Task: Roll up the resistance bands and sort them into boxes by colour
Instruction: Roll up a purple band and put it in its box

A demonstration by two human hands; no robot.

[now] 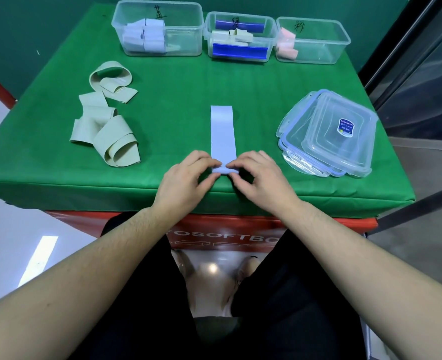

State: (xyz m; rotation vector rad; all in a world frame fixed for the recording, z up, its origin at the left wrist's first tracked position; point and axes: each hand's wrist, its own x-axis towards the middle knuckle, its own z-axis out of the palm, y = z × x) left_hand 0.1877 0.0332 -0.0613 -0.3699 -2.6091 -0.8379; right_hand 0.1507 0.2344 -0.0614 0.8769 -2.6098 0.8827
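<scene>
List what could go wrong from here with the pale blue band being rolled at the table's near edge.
1. The started roll of the flat pale blue resistance band sits right at the green table's near edge; it may slip off.
2. The left hand and right hand pinch only its ends, so it may roll crooked or spring open.

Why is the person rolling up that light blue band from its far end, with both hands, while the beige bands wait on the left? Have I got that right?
Not quite. The head view shows both hands, left hand and right hand, rolling the light blue band from its near end, by the table's front edge; the far end lies flat. The beige bands do wait on the left.
</scene>
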